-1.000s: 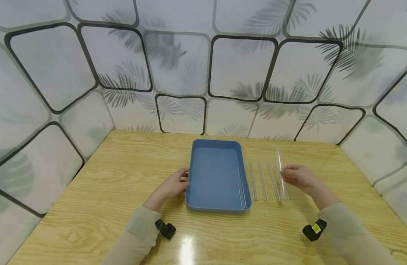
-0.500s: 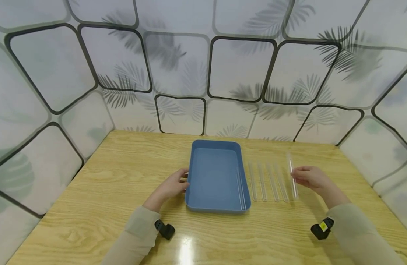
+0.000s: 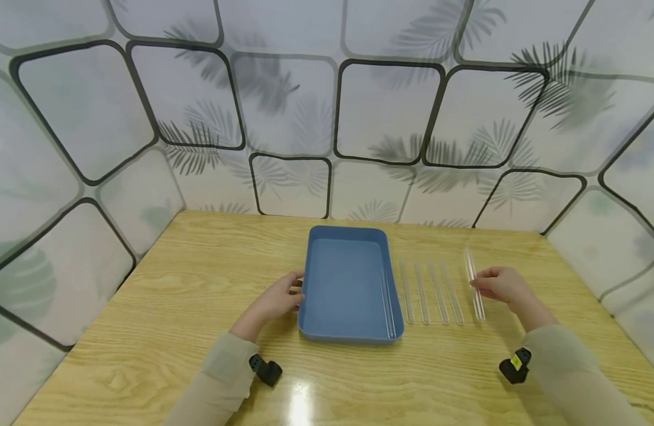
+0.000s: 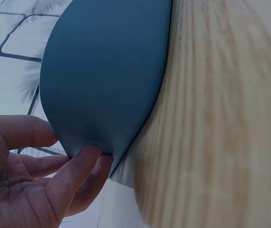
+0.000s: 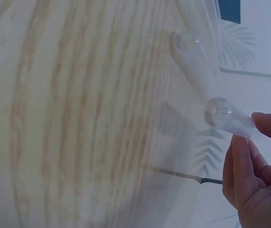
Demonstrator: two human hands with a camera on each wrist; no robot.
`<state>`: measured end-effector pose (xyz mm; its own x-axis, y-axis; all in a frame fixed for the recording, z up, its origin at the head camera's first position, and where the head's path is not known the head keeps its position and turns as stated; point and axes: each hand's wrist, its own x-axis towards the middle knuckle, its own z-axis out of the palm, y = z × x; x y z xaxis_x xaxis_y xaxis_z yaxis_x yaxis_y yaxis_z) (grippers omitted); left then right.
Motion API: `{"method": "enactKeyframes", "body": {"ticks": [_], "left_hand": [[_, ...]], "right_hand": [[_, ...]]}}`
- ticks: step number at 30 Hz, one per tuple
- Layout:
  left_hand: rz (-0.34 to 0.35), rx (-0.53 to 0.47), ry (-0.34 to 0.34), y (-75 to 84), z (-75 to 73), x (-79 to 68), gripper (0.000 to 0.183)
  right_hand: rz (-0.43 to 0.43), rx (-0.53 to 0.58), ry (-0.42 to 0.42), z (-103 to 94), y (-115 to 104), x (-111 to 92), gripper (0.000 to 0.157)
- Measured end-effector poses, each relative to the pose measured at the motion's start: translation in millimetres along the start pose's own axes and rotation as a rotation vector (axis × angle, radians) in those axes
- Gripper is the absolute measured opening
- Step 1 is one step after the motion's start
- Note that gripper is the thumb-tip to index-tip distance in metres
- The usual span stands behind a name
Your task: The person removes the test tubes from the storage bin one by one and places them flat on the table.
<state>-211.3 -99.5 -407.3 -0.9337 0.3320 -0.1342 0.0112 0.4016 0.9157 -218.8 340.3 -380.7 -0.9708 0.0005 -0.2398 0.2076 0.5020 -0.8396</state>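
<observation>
A blue rectangular tray (image 3: 342,284) sits mid-table, with a clear test tube (image 3: 389,310) lying inside along its right wall. My left hand (image 3: 277,296) touches the tray's left side; in the left wrist view its fingertips (image 4: 93,151) rest against the outer wall. My right hand (image 3: 499,287) pinches another clear test tube (image 3: 478,305) between thumb and fingers, right of the row. In the right wrist view the rounded end of this held tube (image 5: 219,113) points toward the camera. Several clear test tubes (image 3: 440,296) lie side by side between tray and right hand.
The wooden table (image 3: 199,254) extends around the tray on all sides. A patterned wall (image 3: 284,106) encloses its back and both sides. Small black wrist cameras (image 3: 266,370) sit on both sleeves.
My right hand has moved right with the pinched test tube, away from the row of tubes, and has shifted only slightly in the last half second. My left hand and the tray stay in place.
</observation>
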Motion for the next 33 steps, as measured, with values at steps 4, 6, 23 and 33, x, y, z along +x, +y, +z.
{"method": "enactKeyframes", "body": {"ticks": [4, 6, 23, 33], "left_hand": [[-0.006, 0.006, -0.004, 0.7, -0.6, -0.3, 0.048], [-0.006, 0.005, -0.006, 0.9, -0.8, -0.4, 0.048], [0.005, 0.0, -0.011, 0.0, -1.1, -1.8, 0.047], [-0.001, -0.007, -0.016, -2.1, -1.5, -0.5, 0.046]], "right_hand": [[-0.003, -0.073, 0.033, 2.3, 3, 2, 0.035], [-0.014, -0.136, 0.049, 4.0, 3, 2, 0.036], [-0.041, -0.399, 0.099, 15.0, 3, 8, 0.032], [-0.047, -0.452, 0.102, 18.9, 2, 8, 0.026]]}}
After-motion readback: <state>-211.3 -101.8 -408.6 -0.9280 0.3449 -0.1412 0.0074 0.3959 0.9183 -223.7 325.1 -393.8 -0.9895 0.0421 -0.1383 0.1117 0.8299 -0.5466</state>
